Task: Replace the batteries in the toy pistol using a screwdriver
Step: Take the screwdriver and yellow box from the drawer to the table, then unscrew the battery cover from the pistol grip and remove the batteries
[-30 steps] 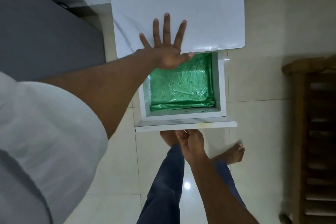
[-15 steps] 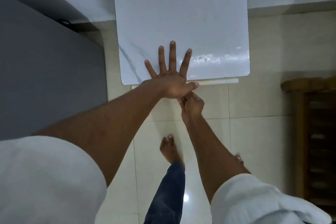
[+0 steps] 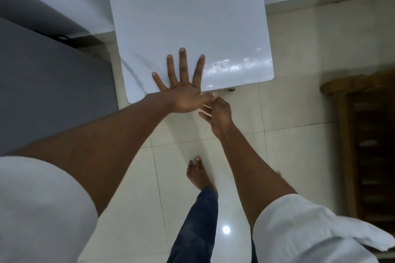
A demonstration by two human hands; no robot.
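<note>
white marble tabletop [image 3: 192,17] | left hand [image 3: 181,92] still flat, fingers spread | right hand [image 3: 215,111] loosely curled, now off drawer edge

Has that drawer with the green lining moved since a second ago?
Yes. It slid back under the white tabletop and is now out of sight; the right hand sits at the table's front edge, and the left hand lies flat on top.

Glossy cream tiled floor [image 3: 288,156], white marble-look table [image 3: 188,17], wooden furniture [image 3: 367,145] right.
</note>
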